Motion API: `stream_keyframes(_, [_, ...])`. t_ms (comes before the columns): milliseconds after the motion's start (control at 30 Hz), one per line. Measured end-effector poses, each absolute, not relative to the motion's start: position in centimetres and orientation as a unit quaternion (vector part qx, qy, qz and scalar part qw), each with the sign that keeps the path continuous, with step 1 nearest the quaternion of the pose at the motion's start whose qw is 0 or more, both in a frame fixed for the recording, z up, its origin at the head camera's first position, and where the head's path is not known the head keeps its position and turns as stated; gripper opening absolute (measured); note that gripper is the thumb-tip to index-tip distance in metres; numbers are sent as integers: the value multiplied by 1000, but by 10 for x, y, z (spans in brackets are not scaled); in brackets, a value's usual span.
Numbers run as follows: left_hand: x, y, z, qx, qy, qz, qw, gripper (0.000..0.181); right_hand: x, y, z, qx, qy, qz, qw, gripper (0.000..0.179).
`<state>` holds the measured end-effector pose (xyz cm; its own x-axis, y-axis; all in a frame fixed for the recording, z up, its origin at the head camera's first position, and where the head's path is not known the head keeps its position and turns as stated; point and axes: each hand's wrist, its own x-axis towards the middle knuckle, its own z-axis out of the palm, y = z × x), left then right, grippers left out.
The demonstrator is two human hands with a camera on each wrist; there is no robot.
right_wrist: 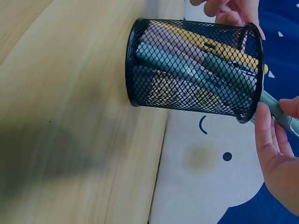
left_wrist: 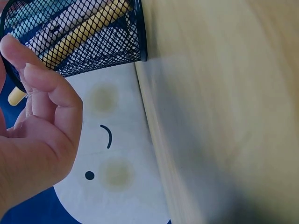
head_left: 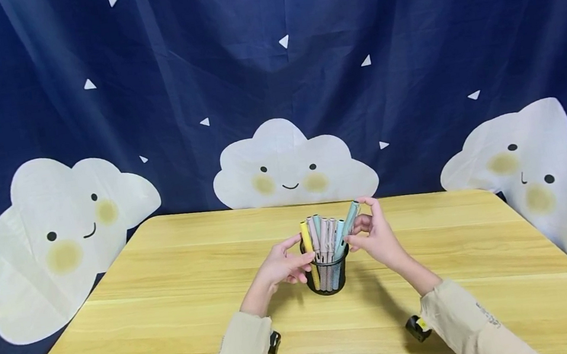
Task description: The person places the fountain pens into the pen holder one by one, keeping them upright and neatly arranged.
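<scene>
A black mesh pen holder [head_left: 328, 283] stands upright on the table, holding several pens in yellow, lilac and pale blue-green. My left hand [head_left: 284, 263] grips its rim from the left, thumb in front beside a yellow pen [head_left: 306, 234]. In the left wrist view the fingers of this hand [left_wrist: 51, 107] curl at the rim. My right hand [head_left: 380, 239] pinches a blue-green pen [head_left: 350, 218] at the right side of the rim. This pen leans to the right and its top rises above the others. The right wrist view has its lower part inside the mesh.
The wooden table [head_left: 172, 311] reaches back to a dark blue curtain [head_left: 165, 55] with white triangles and smiling clouds. Black wrist devices [head_left: 418, 328] hang under both sleeves, close over the tabletop.
</scene>
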<state>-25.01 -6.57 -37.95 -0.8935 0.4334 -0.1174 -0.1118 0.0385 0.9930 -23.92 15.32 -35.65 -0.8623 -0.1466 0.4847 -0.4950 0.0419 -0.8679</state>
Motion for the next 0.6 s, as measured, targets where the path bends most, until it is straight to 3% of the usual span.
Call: stream_keyframes(600, [-253, -65, -384, 117, 700, 677, 194, 73, -238, 155, -360, 232, -801, 527, 161, 69])
